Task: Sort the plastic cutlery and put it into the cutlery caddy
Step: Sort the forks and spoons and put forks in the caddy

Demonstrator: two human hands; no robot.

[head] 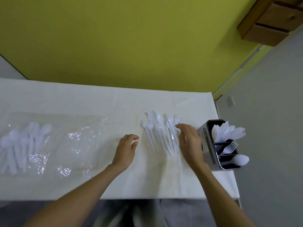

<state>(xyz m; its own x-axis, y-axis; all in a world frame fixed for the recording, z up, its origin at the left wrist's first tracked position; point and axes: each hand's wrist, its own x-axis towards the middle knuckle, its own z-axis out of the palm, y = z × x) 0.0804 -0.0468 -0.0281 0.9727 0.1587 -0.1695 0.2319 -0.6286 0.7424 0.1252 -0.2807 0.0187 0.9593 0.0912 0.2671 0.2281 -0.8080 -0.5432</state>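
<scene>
**A:** How is the light behaving?

**B:** It is falling soft and even, keeping everything fairly bright, though I cannot tell where it is coming from. The white table is coming close to washing out.

**A:** Any glare?

**B:** The clear plastic bag on the left is throwing small sharp glints. The white cutlery in the middle is blending into the cloth, its outlines smearing.

**A:** Shadows?

**B:** Only faint, diffuse ones are showing beneath the left hand and the right hand.

**A:** And the lens?

**B:** The wide angle is bending the table's far edge and tilting the wall lines on the right. Everything is looking slightly soft.
</scene>
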